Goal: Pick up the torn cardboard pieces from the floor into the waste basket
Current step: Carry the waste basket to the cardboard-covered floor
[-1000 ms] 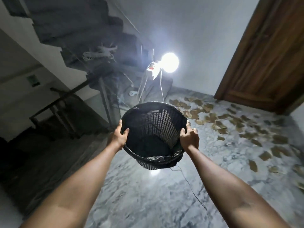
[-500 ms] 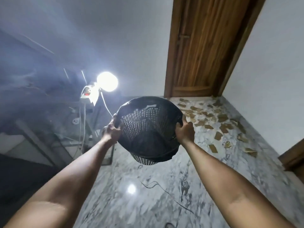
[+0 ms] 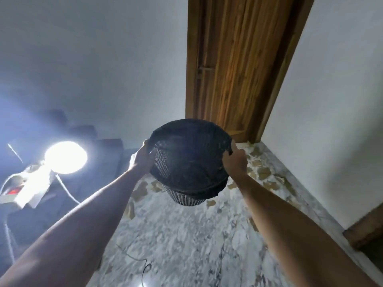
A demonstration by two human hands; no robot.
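I hold a round mesh waste basket [image 3: 189,162] with a black liner up in the air in front of me, its mouth tilted toward me. My left hand [image 3: 142,159] grips its left rim and my right hand [image 3: 235,161] grips its right rim. Several torn brown cardboard pieces [image 3: 264,172] lie scattered on the marble floor beyond and under the basket, along the right wall. More cardboard pieces [image 3: 142,190] lie left of the basket's base. Some pieces are hidden behind the basket.
A wooden door [image 3: 232,65] stands straight ahead in the corner. A bright lamp [image 3: 65,157] glares at the left above a power strip [image 3: 12,190] with white cable. A thin dark wire [image 3: 143,270] runs across the marble floor [image 3: 186,235]. White wall on the right.
The view has swung to the right: the lamp moved to the left edge and the door is now centred. The basket stays held in both hands, now nearer the cardboard pieces.
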